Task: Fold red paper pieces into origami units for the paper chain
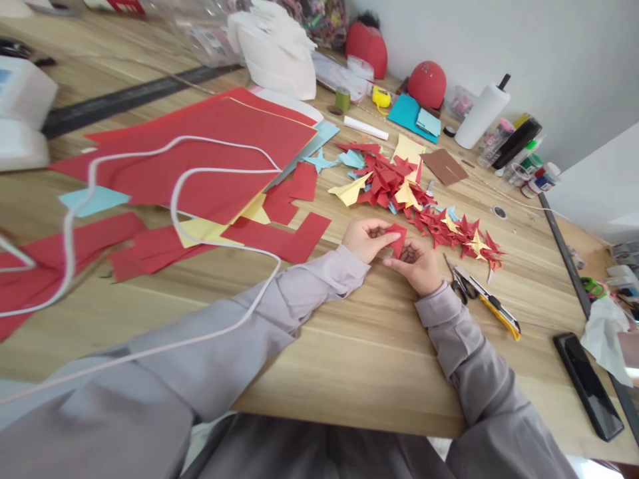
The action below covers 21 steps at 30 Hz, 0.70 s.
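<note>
A small folded piece of red paper (398,241) is held between my two hands above the table. My left hand (367,239) pinches it from the left, thumb laid over its face. From the right, my right hand (418,265) grips its lower edge with curled fingers; the fingertips partly hide the paper. Just beyond the hands lies a pile of folded paper pieces (387,178), mostly red with some yellow and blue. A row of red paper stars (442,228) runs off to the right from it.
Right of my right hand lie black scissors (463,285) and a yellow utility knife (492,306). A black phone (589,386) rests near the right edge. Large red sheets (200,153) and red strips (289,236) spread leftward. A white cable (174,199) crosses over them and my left sleeve.
</note>
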Each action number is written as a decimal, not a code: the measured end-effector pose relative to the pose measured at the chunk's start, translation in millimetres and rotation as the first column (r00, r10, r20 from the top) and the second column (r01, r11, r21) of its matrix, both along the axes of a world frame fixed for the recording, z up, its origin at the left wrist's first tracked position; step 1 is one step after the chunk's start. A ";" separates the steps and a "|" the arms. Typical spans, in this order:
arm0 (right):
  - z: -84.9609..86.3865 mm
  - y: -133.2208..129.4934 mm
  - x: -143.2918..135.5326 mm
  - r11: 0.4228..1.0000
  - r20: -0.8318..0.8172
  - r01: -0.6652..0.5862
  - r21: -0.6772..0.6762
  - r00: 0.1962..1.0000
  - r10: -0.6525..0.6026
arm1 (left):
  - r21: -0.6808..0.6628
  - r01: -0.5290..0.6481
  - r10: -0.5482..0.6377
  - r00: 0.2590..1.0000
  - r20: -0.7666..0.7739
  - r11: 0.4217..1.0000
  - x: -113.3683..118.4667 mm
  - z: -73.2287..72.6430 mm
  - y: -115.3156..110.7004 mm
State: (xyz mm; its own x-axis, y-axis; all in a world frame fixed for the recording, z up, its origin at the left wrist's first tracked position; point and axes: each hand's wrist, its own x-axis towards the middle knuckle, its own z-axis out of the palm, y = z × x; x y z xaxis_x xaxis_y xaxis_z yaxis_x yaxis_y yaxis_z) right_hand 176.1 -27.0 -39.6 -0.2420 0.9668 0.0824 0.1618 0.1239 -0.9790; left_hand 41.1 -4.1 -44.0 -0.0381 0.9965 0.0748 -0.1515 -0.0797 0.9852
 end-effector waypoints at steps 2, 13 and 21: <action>-0.2 0.3 0.1 1.000 -0.014 0.010 0.016 1.000 -0.010 | 0.004 0.001 -0.001 1.000 0.005 1.000 -0.2 -0.2 0.0; -1.5 5.2 2.7 0.957 -0.173 0.288 0.026 0.945 -0.279 | -0.128 0.176 -0.156 0.975 0.156 0.976 -3.0 10.5 -4.0; 0.7 4.8 2.9 0.959 -0.169 0.285 0.004 0.945 -0.280 | -0.129 0.238 -0.209 0.956 0.207 0.963 -4.8 12.3 -2.7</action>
State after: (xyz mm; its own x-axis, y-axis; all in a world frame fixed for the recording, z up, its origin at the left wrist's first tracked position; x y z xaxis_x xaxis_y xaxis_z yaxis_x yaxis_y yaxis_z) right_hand 179.0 -22.1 -38.9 0.0597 0.9903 0.1256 0.0305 0.1240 -0.9918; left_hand 36.3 -6.9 -31.7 0.1879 0.9801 -0.0638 -0.3340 0.1248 0.9343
